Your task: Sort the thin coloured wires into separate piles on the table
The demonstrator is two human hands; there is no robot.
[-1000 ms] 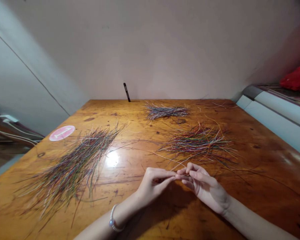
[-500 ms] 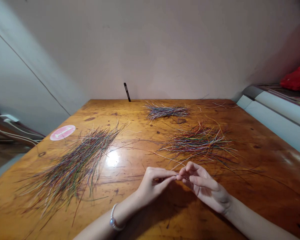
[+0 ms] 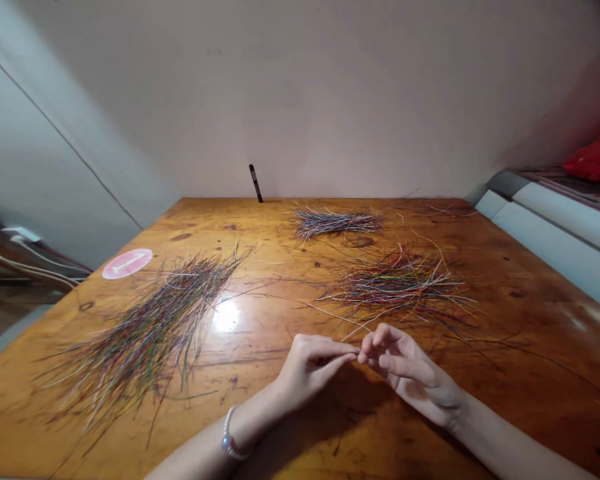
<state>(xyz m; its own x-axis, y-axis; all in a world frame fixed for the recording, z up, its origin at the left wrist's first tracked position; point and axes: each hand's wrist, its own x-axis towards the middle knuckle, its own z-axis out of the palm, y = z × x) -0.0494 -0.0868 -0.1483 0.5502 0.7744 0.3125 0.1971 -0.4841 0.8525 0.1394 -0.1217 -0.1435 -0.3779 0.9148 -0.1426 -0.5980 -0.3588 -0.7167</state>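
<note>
My left hand [image 3: 313, 367] reaches in from the lower left, with its thumb and fingers pinched on a thin wire [image 3: 356, 353], of which only a short purplish bit shows at the fingertips. My right hand [image 3: 410, 373] meets it from the other side. Its fingers are half curled, with the tips at the end of the pinch and the thumb standing apart from them. Just beyond both hands lies a loose pile of multicoloured wires [image 3: 400, 287]. A pale wire [image 3: 357, 328] sticks out from that side towards my right fingers.
On the left of the wooden table [image 3: 260, 427] spreads a larger bundle of coloured wires [image 3: 155, 320]. A smaller bundle [image 3: 337, 222] lies at the back. A black pen-like stick [image 3: 256, 183] stands near the wall. A pink round sticker [image 3: 127, 264] marks the left edge.
Both hands have shifted very slightly to the right, fingertips still together. The wire piles lie as before; the whole view has moved a little.
</note>
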